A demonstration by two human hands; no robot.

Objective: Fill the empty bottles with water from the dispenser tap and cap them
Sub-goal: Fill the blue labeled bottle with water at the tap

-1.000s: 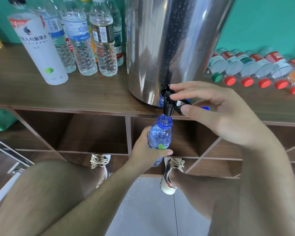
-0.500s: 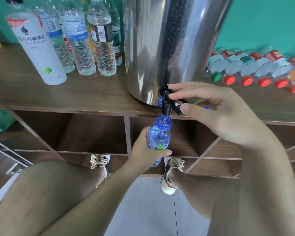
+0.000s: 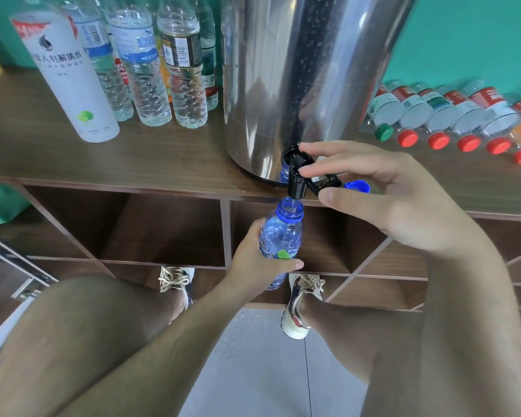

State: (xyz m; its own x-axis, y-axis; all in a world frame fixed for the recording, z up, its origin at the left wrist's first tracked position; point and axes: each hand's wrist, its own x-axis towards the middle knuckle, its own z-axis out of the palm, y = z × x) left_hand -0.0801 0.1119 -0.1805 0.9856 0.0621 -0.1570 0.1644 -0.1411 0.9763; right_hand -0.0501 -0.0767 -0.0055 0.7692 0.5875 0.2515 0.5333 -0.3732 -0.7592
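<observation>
A steel water dispenser (image 3: 298, 76) stands on the wooden shelf top (image 3: 151, 164). Its black tap (image 3: 298, 179) juts over the shelf's front edge. My right hand (image 3: 382, 200) pinches the tap's lever between thumb and fingers. Just under the spout, my left hand (image 3: 253, 260) grips an uncapped blue bottle (image 3: 283, 233), its mouth directly below the tap. Water shows at the bottle's mouth. A loose blue cap (image 3: 357, 186) lies on the shelf behind my right thumb.
Several upright bottles (image 3: 151, 73) stand left of the dispenser, a tall white one (image 3: 69, 79) among them. Several capped bottles (image 3: 451, 115) lie on their sides at right. Open cubbies (image 3: 127, 230) sit below the shelf. My knees and shoes are beneath, over wet floor tiles (image 3: 247, 356).
Both hands hold their places at the tap and bottle. Only the camera view has shifted slightly.
</observation>
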